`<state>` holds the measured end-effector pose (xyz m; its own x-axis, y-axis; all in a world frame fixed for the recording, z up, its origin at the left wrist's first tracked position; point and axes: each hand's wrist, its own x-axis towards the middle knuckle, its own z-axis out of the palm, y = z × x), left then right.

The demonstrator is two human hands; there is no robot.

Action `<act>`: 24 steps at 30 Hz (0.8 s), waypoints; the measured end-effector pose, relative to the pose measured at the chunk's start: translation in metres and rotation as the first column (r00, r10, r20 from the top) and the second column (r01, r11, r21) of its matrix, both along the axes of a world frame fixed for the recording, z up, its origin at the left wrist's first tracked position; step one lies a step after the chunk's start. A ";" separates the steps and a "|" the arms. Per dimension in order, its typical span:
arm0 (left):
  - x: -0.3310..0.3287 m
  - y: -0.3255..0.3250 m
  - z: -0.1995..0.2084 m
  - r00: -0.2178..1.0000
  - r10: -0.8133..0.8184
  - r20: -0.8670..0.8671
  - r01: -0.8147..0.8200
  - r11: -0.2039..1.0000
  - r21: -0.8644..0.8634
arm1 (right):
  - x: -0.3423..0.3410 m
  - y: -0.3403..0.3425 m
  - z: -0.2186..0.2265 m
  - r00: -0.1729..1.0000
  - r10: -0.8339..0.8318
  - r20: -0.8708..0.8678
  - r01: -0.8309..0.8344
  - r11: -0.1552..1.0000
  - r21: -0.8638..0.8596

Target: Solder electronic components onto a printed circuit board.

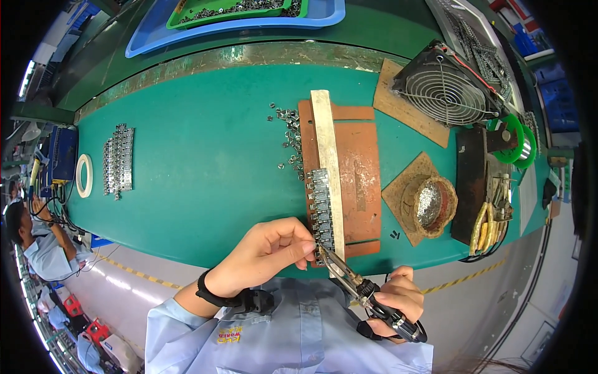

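Note:
My right hand (pixel 402 299) is wrapped round the black handle of a soldering iron (pixel 367 290), with a thin metal tube alongside its shaft. The iron's tip points up and left to the near end of a row of small metal parts (pixel 321 206). At that same end my left hand (pixel 265 252) has thumb and forefinger pinched together; whatever is between them is too small to make out. A pale wooden bar (pixel 324 124) lies along the row's right side, on a reddish-brown board (pixel 361 168). Small loose metal pieces (pixel 291 134) are scattered left of the board.
Finished-looking metal strips (pixel 118 162) and a tape roll (pixel 83 176) lie at left. A fan (pixel 445 93), a round pot (pixel 448 209) and a green solder spool (pixel 511 140) stand at right. A blue tray (pixel 230 36) sits at the back; another person (pixel 50 243) is at far left.

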<state>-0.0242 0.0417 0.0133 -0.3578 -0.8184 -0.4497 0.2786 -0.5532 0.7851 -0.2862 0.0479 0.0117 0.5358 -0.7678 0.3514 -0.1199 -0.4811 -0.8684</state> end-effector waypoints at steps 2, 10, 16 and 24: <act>0.000 0.000 0.000 1.000 0.005 0.001 -0.005 1.000 0.001 | 0.000 0.000 -0.001 1.000 0.012 0.014 -0.012 1.000 -0.005; -0.001 0.000 0.001 1.000 0.004 0.013 -0.004 1.000 0.011 | -0.001 0.002 -0.005 0.996 -0.019 0.087 0.021 1.000 -0.015; -0.002 0.001 0.001 1.000 0.014 0.026 -0.014 1.000 -0.002 | 0.001 0.002 -0.005 0.996 -0.018 0.088 0.019 1.000 -0.002; -0.005 0.004 0.001 0.998 0.039 0.051 -0.038 0.999 -0.024 | 0.002 0.006 -0.008 0.995 -0.049 0.085 0.050 0.999 -0.019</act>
